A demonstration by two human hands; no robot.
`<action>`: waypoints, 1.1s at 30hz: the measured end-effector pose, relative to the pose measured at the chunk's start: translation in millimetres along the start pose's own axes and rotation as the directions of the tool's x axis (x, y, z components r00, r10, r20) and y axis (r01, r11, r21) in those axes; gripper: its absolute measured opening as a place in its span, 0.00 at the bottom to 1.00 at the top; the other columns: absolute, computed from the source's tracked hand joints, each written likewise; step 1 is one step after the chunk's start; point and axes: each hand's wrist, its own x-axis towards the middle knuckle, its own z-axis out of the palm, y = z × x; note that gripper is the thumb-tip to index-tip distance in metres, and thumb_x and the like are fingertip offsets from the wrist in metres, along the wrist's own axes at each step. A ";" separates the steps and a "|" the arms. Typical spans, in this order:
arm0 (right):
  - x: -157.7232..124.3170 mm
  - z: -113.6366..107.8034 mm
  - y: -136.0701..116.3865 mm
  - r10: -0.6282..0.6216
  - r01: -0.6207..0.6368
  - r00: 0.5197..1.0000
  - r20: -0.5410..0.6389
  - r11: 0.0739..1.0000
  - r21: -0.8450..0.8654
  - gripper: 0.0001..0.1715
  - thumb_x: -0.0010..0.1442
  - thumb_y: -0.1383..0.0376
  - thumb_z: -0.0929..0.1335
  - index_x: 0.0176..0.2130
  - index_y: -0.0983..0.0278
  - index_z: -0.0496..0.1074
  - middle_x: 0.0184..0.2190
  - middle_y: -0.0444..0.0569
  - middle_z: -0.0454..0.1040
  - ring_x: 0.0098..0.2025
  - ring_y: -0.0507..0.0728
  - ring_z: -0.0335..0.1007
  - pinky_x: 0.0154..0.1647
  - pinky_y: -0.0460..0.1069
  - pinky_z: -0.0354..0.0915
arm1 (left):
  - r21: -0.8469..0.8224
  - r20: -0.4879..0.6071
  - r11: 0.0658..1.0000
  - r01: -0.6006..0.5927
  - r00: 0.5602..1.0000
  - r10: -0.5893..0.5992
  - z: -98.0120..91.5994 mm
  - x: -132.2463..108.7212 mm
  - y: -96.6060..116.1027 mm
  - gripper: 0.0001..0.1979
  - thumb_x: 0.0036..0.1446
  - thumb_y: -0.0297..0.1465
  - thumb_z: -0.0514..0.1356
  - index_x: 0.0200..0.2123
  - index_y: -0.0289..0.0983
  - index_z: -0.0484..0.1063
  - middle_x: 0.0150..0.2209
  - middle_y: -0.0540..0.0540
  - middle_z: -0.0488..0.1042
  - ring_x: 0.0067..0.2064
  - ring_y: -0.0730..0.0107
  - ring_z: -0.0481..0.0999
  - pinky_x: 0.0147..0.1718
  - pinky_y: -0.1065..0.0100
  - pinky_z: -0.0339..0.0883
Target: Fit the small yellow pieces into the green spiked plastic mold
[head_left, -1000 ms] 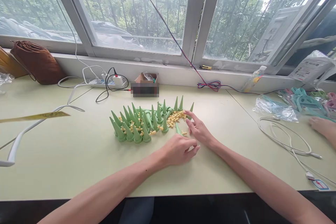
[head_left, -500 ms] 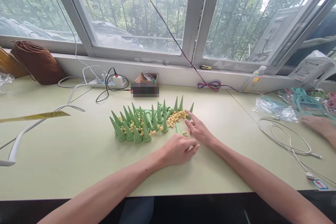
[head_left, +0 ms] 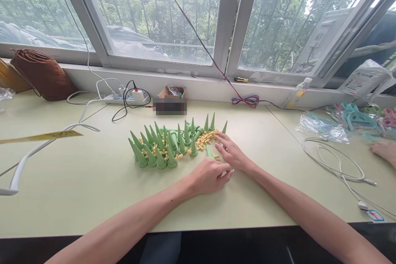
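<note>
My left hand (head_left: 213, 176) is closed around the lower part of a green plastic cone (head_left: 209, 151), whose pointed tip shows above my knuckles. A small yellow peg-like piece (head_left: 216, 156) shows beside that cone. My right hand (head_left: 234, 153) reaches over the right end of a pile of small yellow pieces (head_left: 202, 140), its fingers apart and the fingertips at the pieces. To the left, several green cones (head_left: 161, 161) stand upright in a cluster, with yellow pieces among them. A few cones lie on their sides at the back. One lone cone (head_left: 225, 127) stands just behind my right fingertips.
On the right lie a coiled white cable (head_left: 335, 173), a clear plastic bag (head_left: 321, 127) and teal and pink plastic pieces (head_left: 360, 117), near another person's hand (head_left: 383, 149). Behind the cones are a small cardboard box (head_left: 163, 93) and a power strip (head_left: 116, 98). A yellow strip (head_left: 43, 136) juts in at left.
My right fingers have moved slightly left, further over the yellow pile. My left hand stays in place with the cone. The other person's hand at far right has shifted right.
</note>
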 end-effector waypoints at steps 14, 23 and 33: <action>-1.3 -0.2 -1.3 -0.040 0.040 0.999 -0.002 0.999 0.021 0.21 0.69 0.57 0.60 0.57 0.60 0.70 0.62 0.54 0.62 0.51 0.61 0.71 0.47 0.57 0.71 | -0.019 -0.022 1.000 -0.005 1.000 0.005 -0.2 0.8 0.5 0.16 0.60 0.26 0.53 0.19 0.37 0.58 0.14 0.55 0.57 0.18 0.77 0.51 0.20 0.68 0.44; -1.5 0.2 -4.4 -0.066 0.068 0.997 -0.029 0.996 0.064 0.18 0.68 0.59 0.61 0.52 0.61 0.72 0.59 0.55 0.64 0.53 0.62 0.70 0.43 0.55 0.73 | -0.019 -0.018 1.000 -0.006 1.000 0.006 -1.1 1.1 0.9 0.16 0.60 0.26 0.53 0.19 0.37 0.59 0.15 0.55 0.57 0.18 0.77 0.52 0.20 0.68 0.45; -4.0 -1.7 -8.7 -0.071 0.093 0.991 -0.118 0.977 0.194 0.17 0.65 0.58 0.65 0.47 0.64 0.76 0.52 0.56 0.70 0.37 0.55 0.72 0.30 0.49 0.71 | -0.003 -0.009 1.000 0.001 1.000 -0.001 0.0 -0.2 0.1 0.17 0.61 0.26 0.53 0.18 0.37 0.57 0.14 0.55 0.55 0.18 0.77 0.51 0.19 0.68 0.44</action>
